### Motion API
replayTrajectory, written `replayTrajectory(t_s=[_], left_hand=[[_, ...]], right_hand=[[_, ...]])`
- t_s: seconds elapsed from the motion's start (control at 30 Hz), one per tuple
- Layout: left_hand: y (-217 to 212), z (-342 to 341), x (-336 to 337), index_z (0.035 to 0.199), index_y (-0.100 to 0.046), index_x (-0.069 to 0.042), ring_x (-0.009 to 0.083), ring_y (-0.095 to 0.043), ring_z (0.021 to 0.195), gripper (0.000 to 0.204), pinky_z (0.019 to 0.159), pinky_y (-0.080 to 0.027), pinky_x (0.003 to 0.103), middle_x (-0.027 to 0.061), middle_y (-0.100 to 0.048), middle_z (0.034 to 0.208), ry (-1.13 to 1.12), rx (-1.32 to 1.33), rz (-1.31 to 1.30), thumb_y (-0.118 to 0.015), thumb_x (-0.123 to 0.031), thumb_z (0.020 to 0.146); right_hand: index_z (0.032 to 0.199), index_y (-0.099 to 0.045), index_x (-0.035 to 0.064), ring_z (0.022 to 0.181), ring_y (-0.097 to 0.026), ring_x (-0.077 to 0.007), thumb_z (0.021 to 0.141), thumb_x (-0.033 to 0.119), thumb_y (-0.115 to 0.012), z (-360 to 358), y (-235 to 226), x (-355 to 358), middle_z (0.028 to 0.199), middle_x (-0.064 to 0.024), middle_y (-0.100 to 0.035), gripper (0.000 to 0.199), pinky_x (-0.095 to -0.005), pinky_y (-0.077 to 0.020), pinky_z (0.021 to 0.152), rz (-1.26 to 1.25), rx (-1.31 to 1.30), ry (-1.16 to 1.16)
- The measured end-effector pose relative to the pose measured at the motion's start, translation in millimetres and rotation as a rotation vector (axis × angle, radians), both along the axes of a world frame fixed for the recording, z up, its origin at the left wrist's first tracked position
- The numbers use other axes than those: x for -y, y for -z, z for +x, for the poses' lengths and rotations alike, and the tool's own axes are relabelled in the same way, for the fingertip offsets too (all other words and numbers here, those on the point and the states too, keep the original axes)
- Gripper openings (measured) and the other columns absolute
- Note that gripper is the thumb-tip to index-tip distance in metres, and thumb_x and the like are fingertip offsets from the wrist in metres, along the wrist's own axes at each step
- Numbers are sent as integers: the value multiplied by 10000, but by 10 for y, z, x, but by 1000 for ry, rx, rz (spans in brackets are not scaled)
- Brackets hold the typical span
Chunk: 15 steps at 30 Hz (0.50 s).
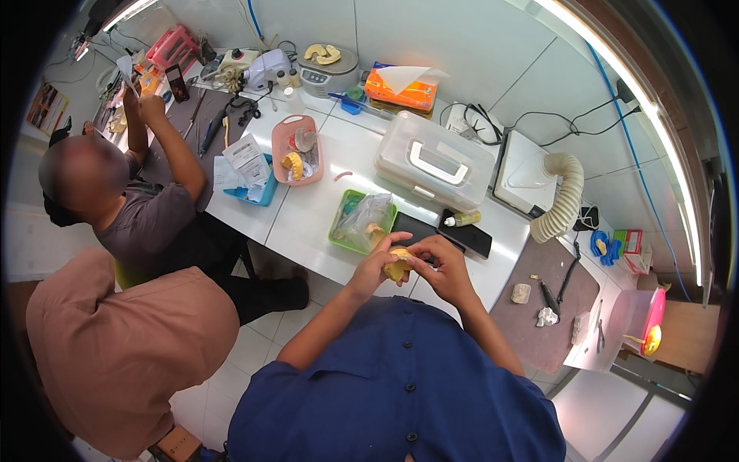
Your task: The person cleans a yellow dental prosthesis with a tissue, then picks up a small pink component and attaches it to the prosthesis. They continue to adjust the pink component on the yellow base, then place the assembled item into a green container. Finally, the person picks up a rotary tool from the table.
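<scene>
I have both hands up in front of my chest, over the near edge of the tabletop (323, 239). My left hand (379, 262) and my right hand (440, 266) are each closed by the fingertips around one small yellow dental cast (399, 266), which sits between them; pinching it from both sides looks like a way to keep it steady and turned up toward my eyes. Just beyond the hands, at about eleven o'clock, a green tray (339, 231) holds a clear plastic bag (363, 219), close enough to reach without leaning. At one o'clock lies a dark flat slab (462, 235) with a small yellow bottle (460, 219) beside it, and behind those a clear lidded case (435, 162) with a white handle. Farther off at eleven o'clock a pink tray (286, 135) carries another yellow cast (292, 163). At two o'clock a ribbed suction hose (563, 200) bends down toward a brown mat (543, 308), probably set there to catch dust. At nine o'clock a seated person (146, 215) works with raised hands; another person's brown-clad back (123, 346) shows at eight o'clock.
</scene>
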<state>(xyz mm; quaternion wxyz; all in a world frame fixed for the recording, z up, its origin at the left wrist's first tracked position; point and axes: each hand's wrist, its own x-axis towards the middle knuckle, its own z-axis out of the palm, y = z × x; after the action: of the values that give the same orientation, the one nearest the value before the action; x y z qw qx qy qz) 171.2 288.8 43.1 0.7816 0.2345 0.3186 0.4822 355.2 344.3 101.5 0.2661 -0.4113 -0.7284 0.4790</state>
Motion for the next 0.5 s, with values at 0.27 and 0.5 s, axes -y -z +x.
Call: replayTrajectory(t_s=[0.27, 0.5], left_hand=[[21, 6, 8, 1455, -325, -61, 188, -605, 823, 532, 691, -496, 309, 126, -604, 1101, 80, -84, -26, -448, -192, 954], [146, -41, 136, 1423, -357, -77, 196, -597, 752, 469, 650, -492, 327, 182, -634, 1096, 24, 6, -114, -443, -225, 986]], right_hand=[[1052, -717, 56, 821, -583, -175, 862, 189, -765, 78, 124, 35, 935, -60, -628, 237, -301, -480, 730, -77, 9, -48], [1063, -715, 62, 832, -599, -126, 912, 209, -720, 33, 338, -42, 984, -50, -651, 211, -254, -463, 683, -197, -25, -27]])
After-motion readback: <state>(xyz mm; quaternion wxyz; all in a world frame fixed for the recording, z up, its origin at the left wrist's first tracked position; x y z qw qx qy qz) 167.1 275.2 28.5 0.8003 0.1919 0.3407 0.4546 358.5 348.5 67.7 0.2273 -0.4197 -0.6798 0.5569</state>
